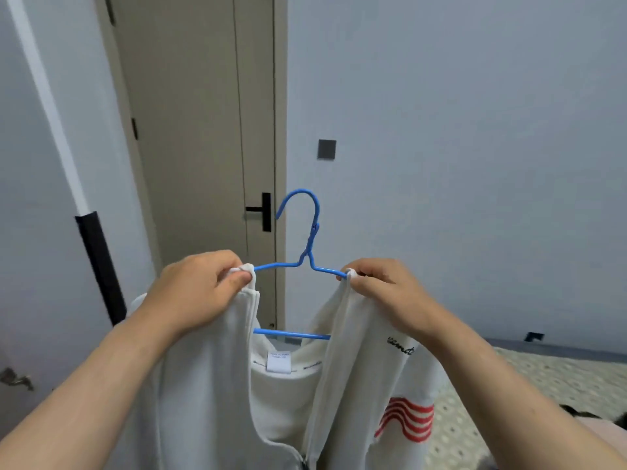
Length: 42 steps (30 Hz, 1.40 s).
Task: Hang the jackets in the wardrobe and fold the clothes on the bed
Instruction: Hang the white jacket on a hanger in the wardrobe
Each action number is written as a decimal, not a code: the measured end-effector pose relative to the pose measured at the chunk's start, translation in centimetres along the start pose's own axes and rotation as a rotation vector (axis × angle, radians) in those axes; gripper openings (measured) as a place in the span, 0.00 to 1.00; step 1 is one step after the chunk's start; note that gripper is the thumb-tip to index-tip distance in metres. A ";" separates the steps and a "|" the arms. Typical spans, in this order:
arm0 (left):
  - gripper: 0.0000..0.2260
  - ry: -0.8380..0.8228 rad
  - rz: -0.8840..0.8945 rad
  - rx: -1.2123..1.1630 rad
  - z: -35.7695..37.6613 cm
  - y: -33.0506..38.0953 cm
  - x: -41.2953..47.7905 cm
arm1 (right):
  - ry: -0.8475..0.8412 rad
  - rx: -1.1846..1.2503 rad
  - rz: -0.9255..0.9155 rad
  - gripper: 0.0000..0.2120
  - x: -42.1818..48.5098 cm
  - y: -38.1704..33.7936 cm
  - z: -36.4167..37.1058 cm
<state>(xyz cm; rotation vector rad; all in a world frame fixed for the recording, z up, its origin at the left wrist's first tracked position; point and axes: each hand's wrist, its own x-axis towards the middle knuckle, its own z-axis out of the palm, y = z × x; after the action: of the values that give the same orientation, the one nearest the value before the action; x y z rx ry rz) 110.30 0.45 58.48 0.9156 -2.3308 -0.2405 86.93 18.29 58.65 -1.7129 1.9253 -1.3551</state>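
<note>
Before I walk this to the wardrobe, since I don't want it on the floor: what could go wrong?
1. The left hand and the right hand each pinch a front edge of the jacket at the ends of the hanger. Freeing one hand to take the hook may let that side slide off.
2. The jacket's front hangs open, so its shoulders could slip off the thin wire once released.

Up in front of me: the jacket [210,385] on the hanger [281,265].
My left hand [200,290] pinches its left collar edge, my right hand [380,293] the right, hanger shoulders between them; door [190,130] behind, bed [543,385] low on my right.
</note>
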 end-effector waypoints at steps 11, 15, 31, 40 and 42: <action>0.11 -0.197 0.384 -0.345 13.1 17.8 5.8 | 0.376 -0.360 0.257 0.16 -13.3 4.5 -15.3; 0.10 -0.284 0.533 -0.463 17.5 23.2 6.9 | 0.493 -0.508 0.364 0.17 -17.7 4.8 -18.0; 0.07 -0.679 1.050 -0.776 24.3 40.7 4.0 | 0.938 -0.702 0.851 0.07 -30.8 -1.0 -18.7; 0.11 -0.829 1.344 -0.864 23.7 51.3 -7.1 | 1.186 -0.744 1.061 0.11 -43.0 -6.2 -17.2; 0.12 -0.892 1.405 -0.860 24.1 53.7 -10.1 | 1.214 -0.746 1.110 0.11 -46.2 -6.6 -17.4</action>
<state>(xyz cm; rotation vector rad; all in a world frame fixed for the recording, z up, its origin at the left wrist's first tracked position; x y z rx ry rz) 71.72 45.89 54.57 -1.4701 -2.5202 -1.0088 92.74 67.61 55.05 0.6055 3.3646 -1.2210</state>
